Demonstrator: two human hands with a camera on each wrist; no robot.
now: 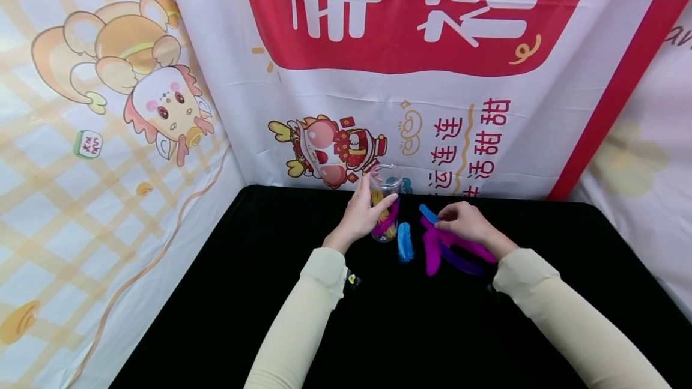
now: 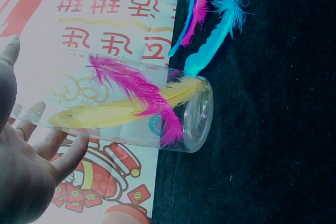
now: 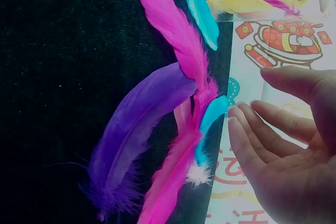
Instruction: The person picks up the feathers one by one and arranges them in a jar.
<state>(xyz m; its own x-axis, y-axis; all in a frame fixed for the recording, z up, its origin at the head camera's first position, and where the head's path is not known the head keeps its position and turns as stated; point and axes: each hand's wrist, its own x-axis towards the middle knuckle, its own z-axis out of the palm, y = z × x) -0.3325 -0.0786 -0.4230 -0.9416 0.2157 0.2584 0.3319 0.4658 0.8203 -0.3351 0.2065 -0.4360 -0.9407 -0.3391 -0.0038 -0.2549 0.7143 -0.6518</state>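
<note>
My left hand [image 1: 358, 216] grips a clear jar [image 2: 195, 132] with its fingers round the side. Inside the jar are a yellow feather [image 2: 97, 115] and a magenta feather [image 2: 128, 85]. Beside the jar's base lies a blue feather [image 1: 405, 244]. My right hand [image 1: 469, 221] hovers at the loose feathers, fingers gently bent and thumb apart in the right wrist view. Its fingertips are close to the end of another blue feather [image 3: 211, 121]; whether they touch is unclear. Magenta feathers [image 3: 181, 40] and a purple feather [image 3: 134, 116] overlap there.
The black tabletop [image 1: 411, 329] extends toward me. Right behind the jar hangs a white and red printed cloth [image 1: 324, 92], with another patterned cloth [image 1: 135, 209] along the left side.
</note>
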